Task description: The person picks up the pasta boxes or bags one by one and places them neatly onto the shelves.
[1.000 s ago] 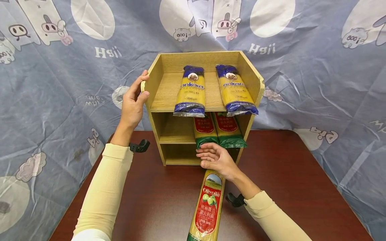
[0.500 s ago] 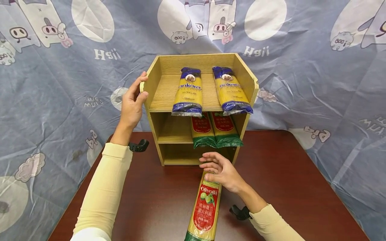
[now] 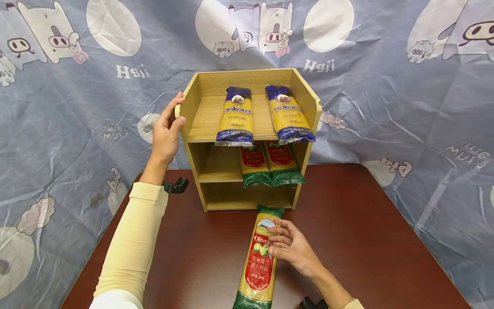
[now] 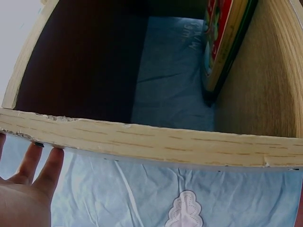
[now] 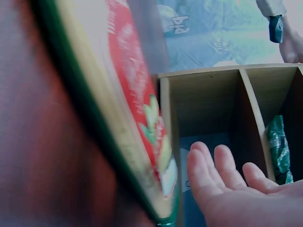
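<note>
My left hand (image 3: 165,135) holds the front edge of the left side panel of a small wooden shelf (image 3: 194,171). In the left wrist view, its fingertips (image 4: 56,156) touch the panel's outer face. My right hand (image 3: 295,251) hovers with loosely bent fingers at the right side of a spaghetti pack (image 3: 259,268), covering part of its label. This red, yellow and green pack lies lengthwise on the table, its far end near the shelf. In the right wrist view nothing sits in the right hand (image 5: 236,196); whether it touches the pack is unclear.
Two blue and yellow pasta packs (image 3: 235,116) lie on the top board. Two green-ended spaghetti packs (image 3: 254,165) lie on the middle level, jutting out at the front. A patterned blue cloth (image 3: 69,141) hangs behind the dark red table (image 3: 347,223).
My right hand has drawn back from the shelf front toward me, over the spaghetti pack, uncovering its far end. The left hand has stayed on the panel. The view has shifted slightly.
</note>
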A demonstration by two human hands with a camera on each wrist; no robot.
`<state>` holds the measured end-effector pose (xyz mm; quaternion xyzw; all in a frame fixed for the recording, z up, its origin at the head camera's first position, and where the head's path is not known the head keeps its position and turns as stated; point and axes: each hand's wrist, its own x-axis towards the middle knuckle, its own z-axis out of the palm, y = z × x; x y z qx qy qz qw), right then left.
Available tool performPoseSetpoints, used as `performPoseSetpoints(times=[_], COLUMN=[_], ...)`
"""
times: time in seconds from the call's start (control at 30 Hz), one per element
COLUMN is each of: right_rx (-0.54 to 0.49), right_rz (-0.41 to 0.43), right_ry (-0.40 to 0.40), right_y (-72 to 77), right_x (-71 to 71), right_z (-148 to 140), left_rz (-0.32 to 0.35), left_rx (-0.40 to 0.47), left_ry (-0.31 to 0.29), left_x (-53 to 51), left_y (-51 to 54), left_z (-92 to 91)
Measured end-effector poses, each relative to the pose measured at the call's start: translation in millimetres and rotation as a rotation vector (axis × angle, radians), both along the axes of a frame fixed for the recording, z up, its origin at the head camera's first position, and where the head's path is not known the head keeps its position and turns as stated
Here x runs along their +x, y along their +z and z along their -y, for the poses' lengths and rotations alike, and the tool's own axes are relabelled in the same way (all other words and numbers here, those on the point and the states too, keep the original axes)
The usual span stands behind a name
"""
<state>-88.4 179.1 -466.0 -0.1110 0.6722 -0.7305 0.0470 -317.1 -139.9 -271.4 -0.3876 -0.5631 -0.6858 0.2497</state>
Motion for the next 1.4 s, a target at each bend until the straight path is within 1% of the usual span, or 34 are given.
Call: performPoseSetpoints(times=[0.1, 0.2, 0.33, 0.4, 0.57, 0.63, 0.8, 0.87, 0.93, 1.07, 1.2, 1.3, 1.4], right_rx=[0.006, 0.052, 0.198, 0.287, 0.446, 0.493, 0.665, 0.728, 0.763, 0.805, 0.811, 0.81, 0.805], right_rz=[0.072, 0.151, 0.217, 0.24, 0.305, 0.296, 0.239, 0.237, 0.238, 0.239, 0.233, 0.247, 0.257], right_ry=[-0.051, -0.125, -0.253, -0.299, -0.337, -0.352, -0.408, -0.431, -0.448, -0.469, -0.461, -0.459, -0.458], right_y=[-7.8, -13.8, -19.2, -21.6, -24.9, -25.5, -29.7, -32.4, -34.8, -36.7, -34.1, -32.1, -32.5], right_x=[7.9, 16.1, 24.0, 26.0, 28.9, 28.3, 25.3, 25.5, 26.0, 24.6, 18.9, 14.5, 12.8], right_z=[3, 6, 13, 17, 27, 32, 48, 55, 60, 65, 64, 62, 59], left_rz=[0.003, 0.013, 0.029, 0.036, 0.041, 0.032, 0.012, 0.009, 0.006, -0.003, -0.013, -0.001, 0.014], left_rx=[-0.002, -0.001, 0.006, 0.012, 0.009, 0.007, 0.014, 0.013, 0.015, 0.029, 0.047, 0.066, 0.076], left_ry=[0.009, 0.011, 0.009, 0.005, 0.009, 0.012, 0.005, -0.003, -0.011, -0.017, -0.024, -0.035, -0.042], left_x=[-1.4, -2.2, -2.5, -3.1, -3.1, -3.3, -3.3, -3.1, -3.3, -4.8, -5.0, -4.7, -5.2], left_y=[-3.5, -7.6, -12.6, -14.3, -13.5, -11.4, -6.2, -5.6, -5.7, -5.7, -2.8, -1.5, -3.4], left_z=[0.9, 1.7, 2.3, 2.3, 1.2, 0.2, -2.8, -3.7, -3.9, -2.7, -1.0, -1.4, -1.5])
